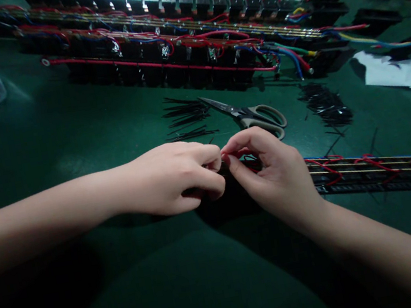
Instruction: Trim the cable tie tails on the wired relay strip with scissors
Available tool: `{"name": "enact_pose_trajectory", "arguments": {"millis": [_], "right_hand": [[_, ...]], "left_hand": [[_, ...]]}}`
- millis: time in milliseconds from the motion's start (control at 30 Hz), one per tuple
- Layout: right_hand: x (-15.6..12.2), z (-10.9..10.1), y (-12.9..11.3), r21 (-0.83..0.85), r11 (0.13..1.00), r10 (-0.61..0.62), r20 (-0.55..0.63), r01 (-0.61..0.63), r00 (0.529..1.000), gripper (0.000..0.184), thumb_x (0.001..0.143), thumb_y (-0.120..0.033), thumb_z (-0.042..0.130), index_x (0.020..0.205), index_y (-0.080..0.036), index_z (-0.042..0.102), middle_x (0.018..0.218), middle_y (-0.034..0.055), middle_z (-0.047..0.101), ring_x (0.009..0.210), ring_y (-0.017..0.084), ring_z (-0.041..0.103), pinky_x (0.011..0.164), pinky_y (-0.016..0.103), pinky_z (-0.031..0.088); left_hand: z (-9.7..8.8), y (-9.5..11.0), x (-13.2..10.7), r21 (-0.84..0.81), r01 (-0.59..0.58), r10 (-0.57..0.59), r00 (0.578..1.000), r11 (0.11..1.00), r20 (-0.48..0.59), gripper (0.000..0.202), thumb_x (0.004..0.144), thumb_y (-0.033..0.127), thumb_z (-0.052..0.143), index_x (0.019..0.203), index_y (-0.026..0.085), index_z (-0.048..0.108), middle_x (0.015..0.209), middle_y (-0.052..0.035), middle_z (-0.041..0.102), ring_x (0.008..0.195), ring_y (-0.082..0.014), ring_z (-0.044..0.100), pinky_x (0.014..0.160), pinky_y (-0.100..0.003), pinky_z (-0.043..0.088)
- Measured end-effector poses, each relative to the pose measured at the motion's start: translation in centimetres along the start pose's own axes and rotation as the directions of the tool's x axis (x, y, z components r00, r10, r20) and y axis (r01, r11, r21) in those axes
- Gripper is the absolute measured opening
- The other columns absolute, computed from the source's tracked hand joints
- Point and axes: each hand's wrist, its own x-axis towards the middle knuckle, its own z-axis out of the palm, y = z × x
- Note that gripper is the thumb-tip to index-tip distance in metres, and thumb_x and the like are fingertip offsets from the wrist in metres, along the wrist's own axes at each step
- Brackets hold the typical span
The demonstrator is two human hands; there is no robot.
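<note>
A long black wired strip [381, 169], laced with red loops along thin brass-coloured rails, lies at centre right on the matte green table [86, 126]. The left hand [172, 178] curls tight over its left end. The right hand [272, 174] pinches thumb and forefinger there. Grey-handled scissors [246, 113] and thin black ties [185, 112] lie just behind.

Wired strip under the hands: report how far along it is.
Looks done: wired strips lie stacked at the back, and black offcuts are piled near the scissors. In hand: the left hand and right hand pinch the end of the near strip. Seemingly left: loose black ties lie unused.
</note>
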Motion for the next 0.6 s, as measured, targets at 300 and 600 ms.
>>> {"name": "enact_pose_trajectory", "arguments": {"millis": [300, 600], "right_hand": [[0.11, -0.2, -0.2, -0.067, 0.998, -0.017, 0.016, 0.018, 1.0, 0.019, 0.097, -0.007, 0.062, 0.095, -0.026, 0.067, 0.092, 0.0001, 0.078, 0.086, 0.018, 0.074, 0.075, 0.032, 0.056], [-0.02, -0.18, 0.01, -0.043, 0.999, -0.019, 0.017, 0.02, 1.0, 0.017, 0.097, -0.009, 0.062, 0.095, -0.024, 0.069, 0.091, 0.0007, 0.077, 0.084, 0.017, 0.073, 0.076, 0.03, 0.056]], "left_hand": [[-0.25, 0.04, -0.02, 0.019, -0.008, 0.007, 0.998, 1.0, 0.066, 0.027, 0.08, 0.004, 0.068, 0.095, 0.024, 0.077, 0.099, -0.0031, 0.064, 0.091, -0.0215, 0.061, 0.082, -0.033, 0.046], [-0.34, 0.0, 0.03, -0.152, 0.086, -0.08, 0.996, 0.985, 0.047, 0.022, 0.092, 0.003, 0.068, 0.094, 0.023, 0.079, 0.097, -0.0004, 0.063, 0.089, -0.0146, 0.062, 0.08, -0.023, 0.047]]}}
